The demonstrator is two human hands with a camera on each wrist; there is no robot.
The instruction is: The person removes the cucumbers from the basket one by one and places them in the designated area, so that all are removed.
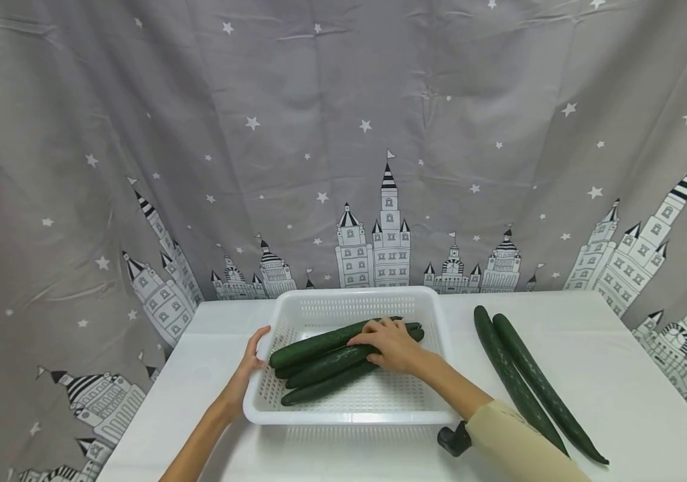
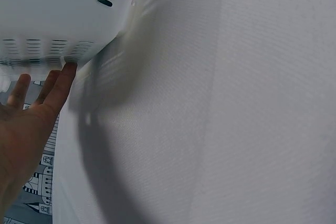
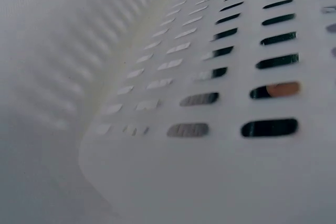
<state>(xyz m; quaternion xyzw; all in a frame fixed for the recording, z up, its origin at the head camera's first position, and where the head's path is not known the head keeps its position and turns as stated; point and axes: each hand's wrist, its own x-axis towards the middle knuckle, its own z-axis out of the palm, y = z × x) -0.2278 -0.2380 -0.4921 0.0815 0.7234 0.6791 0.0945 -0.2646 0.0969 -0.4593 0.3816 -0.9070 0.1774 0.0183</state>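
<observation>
A white slotted plastic basket (image 1: 349, 418) stands on the table with several long green cucumbers (image 1: 313, 346) lying together in it, slanting up to the right. My right hand (image 1: 393, 346) reaches over the basket's front and grips a cucumber (image 1: 334, 365) near its right end, thumb on the near side. At the basket's left side, my left hand (image 1: 246, 368) touches the outer wall; in the left wrist view its fingers (image 2: 62, 85) are extended against the wall. The right wrist view shows mainly the basket's slotted wall (image 3: 226, 182), with dark green and a bit of skin behind the slots.
Two more cucumbers (image 1: 515, 381) lie side by side on the white table (image 1: 615, 355), right of the basket. Below the basket's front right corner is a black object (image 1: 454, 440) by the right sleeve. A grey curtain (image 1: 319, 134) printed with castles and stars hangs behind.
</observation>
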